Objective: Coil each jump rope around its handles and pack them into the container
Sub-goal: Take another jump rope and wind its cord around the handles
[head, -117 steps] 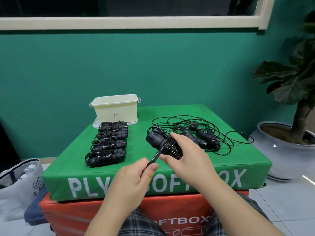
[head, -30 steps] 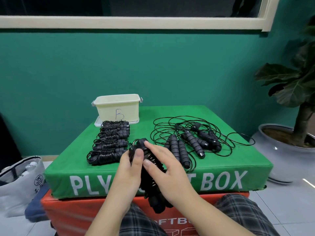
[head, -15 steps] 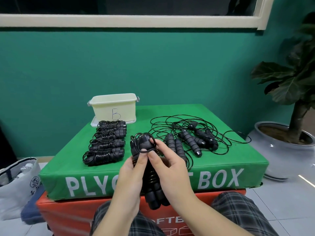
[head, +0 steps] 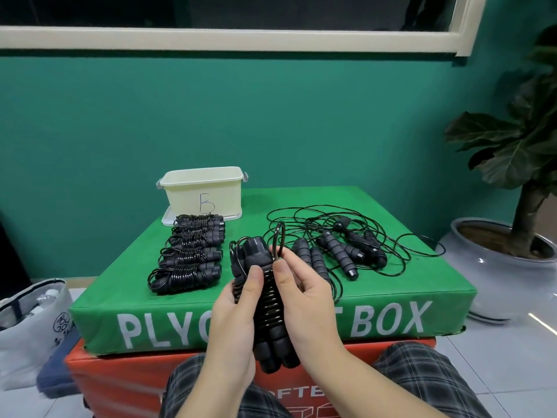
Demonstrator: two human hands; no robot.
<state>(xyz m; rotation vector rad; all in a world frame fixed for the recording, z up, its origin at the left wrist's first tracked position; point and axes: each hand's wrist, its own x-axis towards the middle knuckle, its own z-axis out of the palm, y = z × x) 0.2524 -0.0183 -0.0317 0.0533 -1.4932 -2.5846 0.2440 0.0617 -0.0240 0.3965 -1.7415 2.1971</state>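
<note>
Black cord is wound in tight turns round the paired handles of the jump rope (head: 268, 300) that both hands hold upright over the near edge of the green plyo box (head: 391, 285). The left hand (head: 232, 321) grips the bundle from the left, its thumb pressed flat on the coils and its fingers curled behind. The right hand (head: 304, 297) closes on it from the right, thumb beside the left thumb, while its fingertips pinch a small loop of cord (head: 278, 241) that stands up beside the handle caps. The lower handle ends stick out below the palms, in front of the orange box (head: 120, 384) underneath.

On the green top, to the left, four coiled ropes (head: 190, 257) lie side by side in a row running away from the person — the farthest just in front of the cream container (head: 205, 191), which is marked with a "B" and sits on its lid at the back left. To the right, the uncoiled ropes (head: 340, 245) lie in a loose tangle, their foam handles near the middle and the thin cord spreading in wide loops toward the right edge.

A white bag (head: 30, 324) sits on the floor at the left, and a potted plant (head: 518, 206) stands at the right against the green wall — plaid trousers (head: 422, 384) show at the bottom
</note>
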